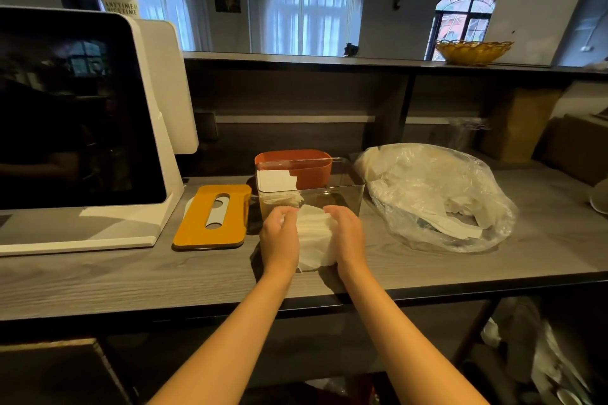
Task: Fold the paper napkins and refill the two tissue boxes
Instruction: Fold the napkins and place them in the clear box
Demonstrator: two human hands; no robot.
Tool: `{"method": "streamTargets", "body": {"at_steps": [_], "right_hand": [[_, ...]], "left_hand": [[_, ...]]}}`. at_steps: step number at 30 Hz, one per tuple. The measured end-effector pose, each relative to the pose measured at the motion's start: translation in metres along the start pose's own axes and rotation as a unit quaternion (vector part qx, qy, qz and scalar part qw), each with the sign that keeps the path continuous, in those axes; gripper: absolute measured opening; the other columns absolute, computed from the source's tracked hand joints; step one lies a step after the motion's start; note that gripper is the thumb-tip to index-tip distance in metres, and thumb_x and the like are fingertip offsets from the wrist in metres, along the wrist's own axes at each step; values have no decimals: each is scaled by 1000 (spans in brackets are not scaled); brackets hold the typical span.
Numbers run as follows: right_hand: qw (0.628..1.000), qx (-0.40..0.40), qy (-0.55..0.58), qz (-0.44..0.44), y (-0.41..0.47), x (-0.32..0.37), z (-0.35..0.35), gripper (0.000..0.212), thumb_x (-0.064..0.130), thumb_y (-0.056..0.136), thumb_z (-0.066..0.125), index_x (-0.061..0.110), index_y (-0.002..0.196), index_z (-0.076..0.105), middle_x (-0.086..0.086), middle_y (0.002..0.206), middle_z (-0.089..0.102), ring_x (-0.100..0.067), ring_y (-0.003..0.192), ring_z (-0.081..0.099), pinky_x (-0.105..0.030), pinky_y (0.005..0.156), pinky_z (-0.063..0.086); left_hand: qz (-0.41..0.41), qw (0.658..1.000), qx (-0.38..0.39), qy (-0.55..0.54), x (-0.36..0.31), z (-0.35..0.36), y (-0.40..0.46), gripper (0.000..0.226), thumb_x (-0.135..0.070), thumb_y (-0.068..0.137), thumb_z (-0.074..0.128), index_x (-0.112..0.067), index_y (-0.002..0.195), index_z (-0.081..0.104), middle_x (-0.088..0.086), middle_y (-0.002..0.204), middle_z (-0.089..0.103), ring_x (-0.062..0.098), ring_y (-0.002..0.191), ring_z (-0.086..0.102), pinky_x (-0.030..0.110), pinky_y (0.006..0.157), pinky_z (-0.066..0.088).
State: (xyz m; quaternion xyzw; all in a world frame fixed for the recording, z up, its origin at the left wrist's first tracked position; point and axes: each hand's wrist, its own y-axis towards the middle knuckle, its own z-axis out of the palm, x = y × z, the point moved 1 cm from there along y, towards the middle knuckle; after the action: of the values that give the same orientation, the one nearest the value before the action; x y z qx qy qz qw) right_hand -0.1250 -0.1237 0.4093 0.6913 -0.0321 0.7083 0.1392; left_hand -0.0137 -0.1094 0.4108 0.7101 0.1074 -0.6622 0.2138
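Nearest the camera, two bare forearms reach forward over the front edge of the grey wood-grain desk (98,276). The left hand (279,242) and the right hand (347,233) flank a stack of white paper napkins (316,240) lying on the desk; each hand's grip is closed on a side of the stack, fingers curled over its far top edge.

Just beyond the fingertips stands a clear tissue box (342,189), open at the top, with a few white napkins inside against its left wall. Touching it from behind, or nearly so, is an orange-red tissue box (296,158), also open.

To the left of the hands a yellow lid (214,217) with an oval slot lies flat on the desk, close to the clear box. Further left a white point-of-sale terminal (82,115) with a dark screen takes up that end of the desk, its base reaching almost to the lid.

To the right, a crumpled clear plastic bag (437,194) holding more napkins sits near the clear box, its mouth facing the desk's front edge. Bare desk lies between the hands and the bag, and along the front edge.

Behind everything rises a dark back panel topped by a shelf (296,59) carrying a yellow basket (473,51).
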Motion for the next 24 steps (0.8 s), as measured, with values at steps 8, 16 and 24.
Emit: {"method": "streamTargets", "body": {"at_steps": [8, 16, 24], "right_hand": [[997, 2, -81, -2, -3, -1, 4, 30, 24, 96, 52, 10, 75, 69, -10, 80, 67, -29, 84, 63, -38, 71, 46], [949, 210, -124, -198, -47, 24, -4, 49, 36, 93, 61, 24, 137, 44, 15, 122, 56, -1, 111, 58, -22, 89, 54], [974, 188, -61, -108, -14, 82, -18, 28, 13, 97, 54, 27, 121, 60, 4, 113, 65, -15, 102, 66, -30, 77, 60]], "left_hand": [[22, 995, -1, 98, -5, 3, -5, 42, -25, 102, 51, -13, 62, 58, 4, 61, 56, 20, 61, 54, 25, 54, 35], [33, 985, -126, 111, -58, -23, 11, 49, -31, 103, 47, -16, 57, 45, 0, 55, 44, 16, 53, 41, 25, 53, 28], [87, 980, 120, 136, -98, -33, 19, 48, -48, 105, 39, -16, 76, 60, 6, 78, 65, 19, 74, 65, 28, 63, 47]]}}
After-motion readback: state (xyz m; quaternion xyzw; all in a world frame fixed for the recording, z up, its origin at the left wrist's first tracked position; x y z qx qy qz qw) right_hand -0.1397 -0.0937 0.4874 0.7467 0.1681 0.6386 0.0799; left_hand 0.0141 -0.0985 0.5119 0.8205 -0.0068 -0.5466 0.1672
